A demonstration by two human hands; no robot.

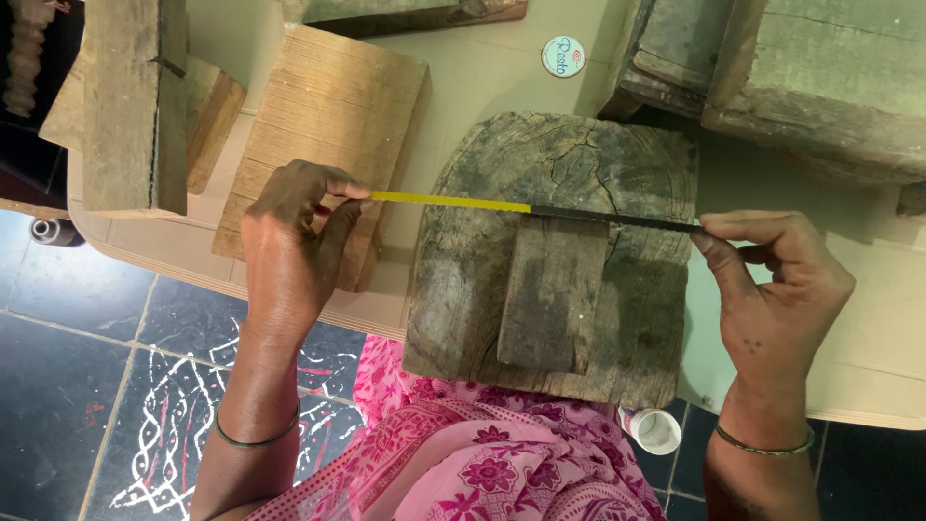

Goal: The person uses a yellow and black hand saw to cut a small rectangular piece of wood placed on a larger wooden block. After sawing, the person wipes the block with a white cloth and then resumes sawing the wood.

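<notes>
My left hand (294,246) pinches the yellow end of a thin flat strip (502,205) that is yellow on the left and black on the right. My right hand (776,294) pinches its black end between thumb and fingers. The strip lies stretched across the top of a dark weathered wooden block (569,159). A smaller dark wood piece (552,294) lies on that block, its upper edge just under the strip.
A pale ribbed wood block (333,106) sits behind my left hand on the cream table (868,357). More old timbers (820,77) crowd the back right, another block (130,106) the back left. A round sticker (563,56) and a small white cup (656,430) are nearby.
</notes>
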